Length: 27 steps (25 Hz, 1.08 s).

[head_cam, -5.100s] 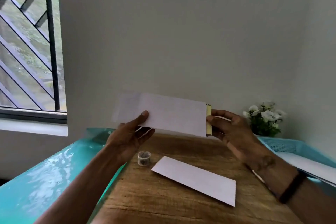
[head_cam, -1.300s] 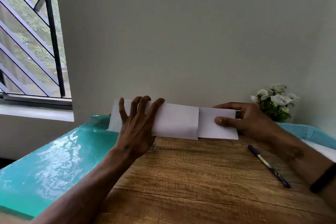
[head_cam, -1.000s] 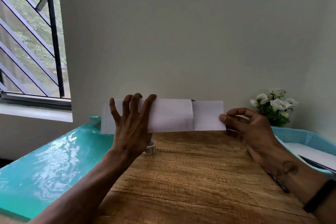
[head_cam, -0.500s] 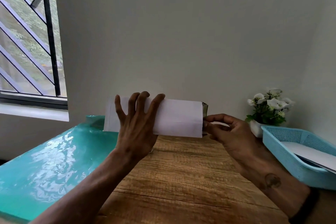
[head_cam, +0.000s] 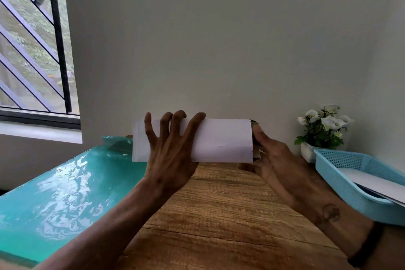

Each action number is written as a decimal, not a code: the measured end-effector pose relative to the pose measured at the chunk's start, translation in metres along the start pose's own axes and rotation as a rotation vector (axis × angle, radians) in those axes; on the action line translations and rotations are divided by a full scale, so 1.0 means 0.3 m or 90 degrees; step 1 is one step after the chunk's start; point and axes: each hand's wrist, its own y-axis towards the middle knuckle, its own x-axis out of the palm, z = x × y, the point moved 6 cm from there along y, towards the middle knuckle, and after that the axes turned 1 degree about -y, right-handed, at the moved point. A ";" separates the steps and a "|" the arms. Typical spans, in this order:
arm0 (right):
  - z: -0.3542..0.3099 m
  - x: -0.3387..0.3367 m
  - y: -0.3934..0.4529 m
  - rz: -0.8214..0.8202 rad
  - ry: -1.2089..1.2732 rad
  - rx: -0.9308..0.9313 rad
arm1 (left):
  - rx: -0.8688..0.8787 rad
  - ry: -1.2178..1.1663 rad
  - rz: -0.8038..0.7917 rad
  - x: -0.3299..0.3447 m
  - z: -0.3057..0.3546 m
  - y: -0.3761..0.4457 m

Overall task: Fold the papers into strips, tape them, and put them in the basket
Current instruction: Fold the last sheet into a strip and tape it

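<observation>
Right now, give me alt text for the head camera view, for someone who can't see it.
Two bare hands hold a folded white paper strip above a wooden table: the left hand spreads its fingers across the front, the right hand pinches the right end. A blue basket holding white paper sits at right beside a potted white-flowered plant.

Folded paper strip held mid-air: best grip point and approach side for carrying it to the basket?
Probably the right short end of the folded paper strip, pinched flat across its faces from the right. That end sits nearest the blue basket, and the right hand already holds there; the left hand only spreads over the front.
</observation>
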 end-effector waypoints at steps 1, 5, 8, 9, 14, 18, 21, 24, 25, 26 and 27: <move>-0.012 0.003 0.000 -0.010 0.021 -0.014 | -0.009 -0.010 0.008 -0.003 -0.008 0.002; -0.023 -0.031 0.001 0.055 0.065 -0.082 | -0.020 -0.049 0.014 -0.038 0.008 0.015; -0.001 -0.095 0.013 0.166 0.115 -0.055 | 0.005 -0.145 -0.086 -0.074 0.074 0.033; 0.004 -0.118 0.016 0.199 0.118 -0.041 | -0.006 -0.227 -0.135 -0.080 0.099 0.037; 0.063 -0.178 0.045 0.212 0.138 0.044 | -0.193 -0.610 -0.292 -0.044 0.138 0.025; 0.129 -0.133 0.033 0.127 0.086 0.152 | -0.472 -0.907 -0.430 0.066 0.153 -0.055; 0.161 -0.100 0.019 0.066 0.035 0.169 | -0.534 -0.916 -0.430 0.150 0.160 -0.120; 0.183 -0.085 0.021 0.042 0.004 0.149 | -0.564 -0.876 -0.383 0.171 0.139 -0.135; 0.189 -0.082 0.023 0.042 0.013 0.141 | -0.560 -0.864 -0.372 0.172 0.135 -0.134; 0.191 -0.076 0.021 0.035 0.028 0.137 | -0.545 -0.838 -0.360 0.171 0.129 -0.131; 0.193 -0.069 0.019 0.026 0.039 0.137 | -0.526 -0.806 -0.346 0.171 0.122 -0.128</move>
